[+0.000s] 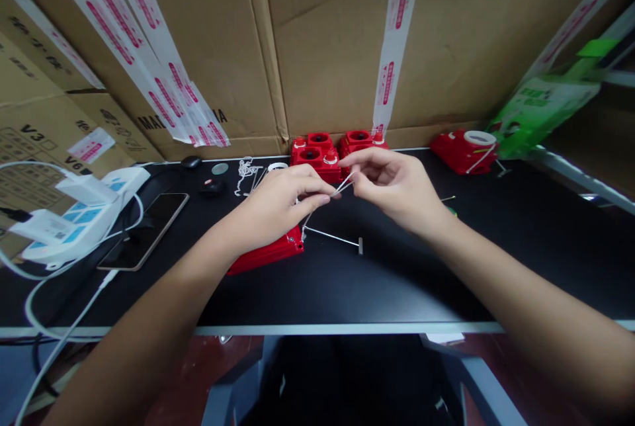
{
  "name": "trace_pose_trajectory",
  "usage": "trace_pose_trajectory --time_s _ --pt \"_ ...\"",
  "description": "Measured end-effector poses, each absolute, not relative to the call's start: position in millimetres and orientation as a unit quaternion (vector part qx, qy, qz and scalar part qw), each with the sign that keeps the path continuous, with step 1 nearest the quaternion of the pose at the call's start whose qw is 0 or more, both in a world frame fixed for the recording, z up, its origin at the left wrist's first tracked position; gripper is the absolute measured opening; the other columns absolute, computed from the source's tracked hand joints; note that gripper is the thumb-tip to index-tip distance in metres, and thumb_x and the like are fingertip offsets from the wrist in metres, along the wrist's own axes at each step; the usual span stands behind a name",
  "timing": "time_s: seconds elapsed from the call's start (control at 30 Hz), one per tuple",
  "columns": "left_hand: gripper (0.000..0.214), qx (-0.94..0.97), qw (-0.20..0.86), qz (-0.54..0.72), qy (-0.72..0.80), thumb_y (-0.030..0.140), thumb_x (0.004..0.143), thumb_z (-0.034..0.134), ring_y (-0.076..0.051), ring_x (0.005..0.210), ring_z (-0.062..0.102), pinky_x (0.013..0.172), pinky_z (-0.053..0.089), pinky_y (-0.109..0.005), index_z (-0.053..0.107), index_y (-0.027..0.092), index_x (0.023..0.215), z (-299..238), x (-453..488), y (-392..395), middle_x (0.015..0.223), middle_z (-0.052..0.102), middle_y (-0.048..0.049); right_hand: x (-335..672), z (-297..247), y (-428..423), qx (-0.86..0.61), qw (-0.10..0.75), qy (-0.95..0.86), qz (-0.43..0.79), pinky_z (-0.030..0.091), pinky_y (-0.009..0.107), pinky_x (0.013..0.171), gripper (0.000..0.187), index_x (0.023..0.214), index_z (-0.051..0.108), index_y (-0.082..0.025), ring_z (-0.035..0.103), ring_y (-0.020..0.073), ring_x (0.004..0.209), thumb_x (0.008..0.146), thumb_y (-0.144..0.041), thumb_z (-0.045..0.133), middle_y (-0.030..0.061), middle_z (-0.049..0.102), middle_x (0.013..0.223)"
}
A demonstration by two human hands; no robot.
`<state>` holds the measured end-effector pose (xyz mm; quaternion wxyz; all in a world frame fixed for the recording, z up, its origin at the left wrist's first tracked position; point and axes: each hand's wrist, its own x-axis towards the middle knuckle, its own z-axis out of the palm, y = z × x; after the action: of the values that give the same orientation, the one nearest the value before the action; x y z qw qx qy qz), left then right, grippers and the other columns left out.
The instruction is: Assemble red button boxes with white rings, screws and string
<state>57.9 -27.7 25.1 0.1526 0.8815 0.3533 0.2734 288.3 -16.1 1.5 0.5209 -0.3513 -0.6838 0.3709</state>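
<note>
The left hand's (292,196) thumb and fingertips pinch a white cord (343,183); the right hand's (397,184) thumb and fingers seem to close on its other stretch, just right. The cord spans the hands above the table (347,294), two strands crossing. A loose pinch could let it slip or tangle; a hard tug could drag the red case (272,251) below the left hand, or the T-ended rod (332,236) by its corner, if joined. Counted: one rod, one near case, two red units (315,156) far, one red unit (459,150) right, one phone (143,234) left.
</note>
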Motion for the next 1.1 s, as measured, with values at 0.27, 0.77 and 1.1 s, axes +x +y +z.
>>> trace_pose_trajectory --time_s 0.27,0.77,1.1 --pt "0.012 0.892 0.127 0.244 0.359 0.031 0.098 0.077 -0.021 0.090 0.067 0.084 0.046 -0.032 0.084 0.022 0.093 24.4 55.3 -23.1 0.092 0.077 -0.0041 292.3 6.2 -19.0 -0.379 0.479 -0.762 0.216 0.051 0.032 0.070 0.008 0.087 0.077 -0.019 0.065 0.0166 0.074 0.084 -0.016 0.071 0.0032 0.075 0.086" --pt "0.013 0.807 0.264 0.382 0.366 0.029 0.093 0.080 -0.016 0.081 0.067 0.075 0.050 -0.029 0.088 0.019 0.095 26.7 59.4 -22.7 0.088 0.075 -0.0037 278.0 -19.5 -16.5 -0.352 0.420 -0.751 0.369 0.060 0.031 0.066 0.012 0.091 0.074 -0.020 0.076 0.0184 0.066 0.096 -0.030 0.070 0.0016 0.078 0.075" --pt "0.021 0.757 0.224 0.426 0.441 0.038 0.093 0.080 -0.020 0.087 0.072 0.083 0.054 -0.032 0.088 0.020 0.098 16.3 62.3 -20.4 0.098 0.082 -0.0062 279.2 -11.0 -30.6 -0.280 0.441 -0.853 -0.009 0.055 0.029 0.070 0.012 0.093 0.070 -0.016 0.067 0.0157 0.072 0.095 -0.007 0.063 0.0044 0.072 0.084"
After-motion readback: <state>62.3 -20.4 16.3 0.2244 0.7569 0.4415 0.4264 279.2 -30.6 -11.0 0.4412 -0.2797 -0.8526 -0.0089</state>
